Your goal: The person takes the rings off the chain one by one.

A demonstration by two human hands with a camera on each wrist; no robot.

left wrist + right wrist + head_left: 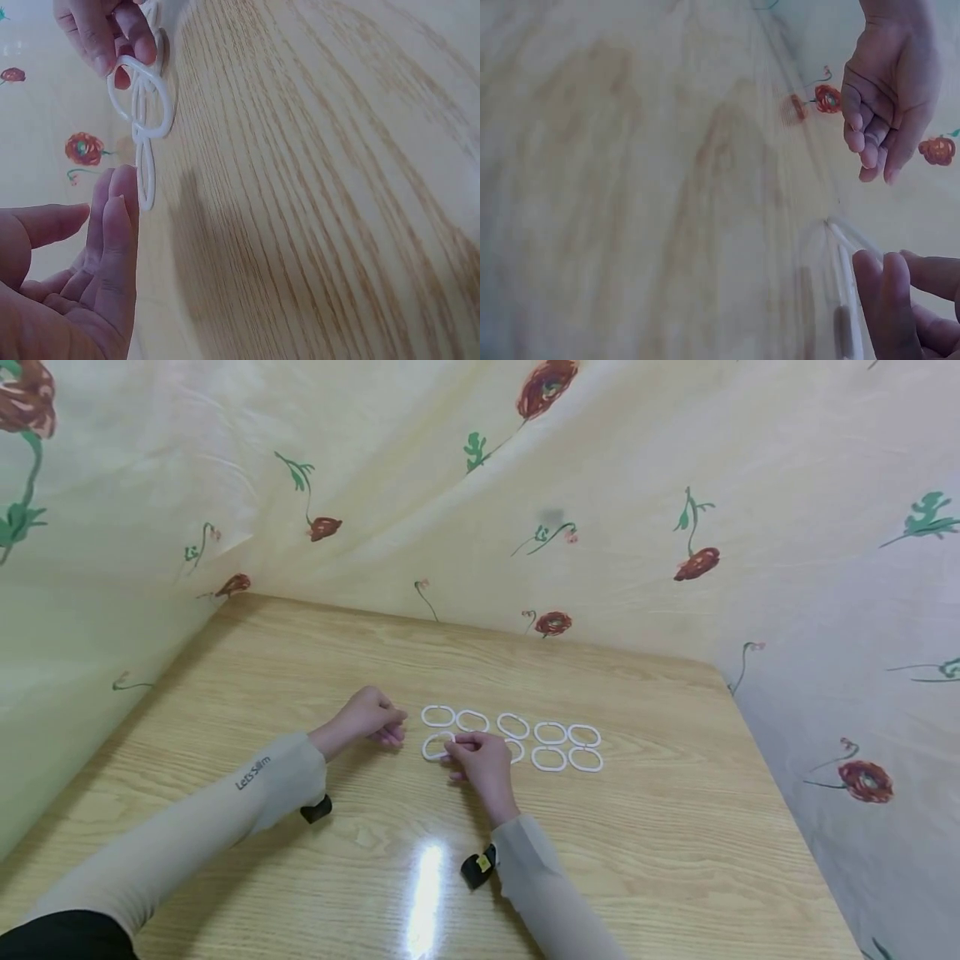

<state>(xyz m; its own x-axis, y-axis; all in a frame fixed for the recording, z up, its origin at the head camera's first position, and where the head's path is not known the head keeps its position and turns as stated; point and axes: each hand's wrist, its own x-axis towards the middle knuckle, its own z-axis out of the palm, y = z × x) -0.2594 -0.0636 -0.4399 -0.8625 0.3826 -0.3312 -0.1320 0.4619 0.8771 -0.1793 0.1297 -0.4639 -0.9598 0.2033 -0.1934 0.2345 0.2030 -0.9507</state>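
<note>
My right hand [483,767] pinches a white oval ring [168,105] between thumb and fingertips; in the left wrist view the ring is tilted up at the table. Its dark gap against the fingers shows there too. Left of it, my left hand [366,714] hovers over the wood with relaxed fingers, and the left wrist view shows nothing between thumb and fingers. Several more white oval rings [550,769] lie in two rows, beside and behind my right hand, which partly covers the front row. In the right wrist view the rings [847,292] are blurred beside my fingertips.
The wood-grain table [675,843] extends on all sides of the rings. A cream cloth [420,510] with red flowers hangs along its back and sides. Black wrist cameras [317,810] sit under both sleeves. A bright reflection lies on the table in front.
</note>
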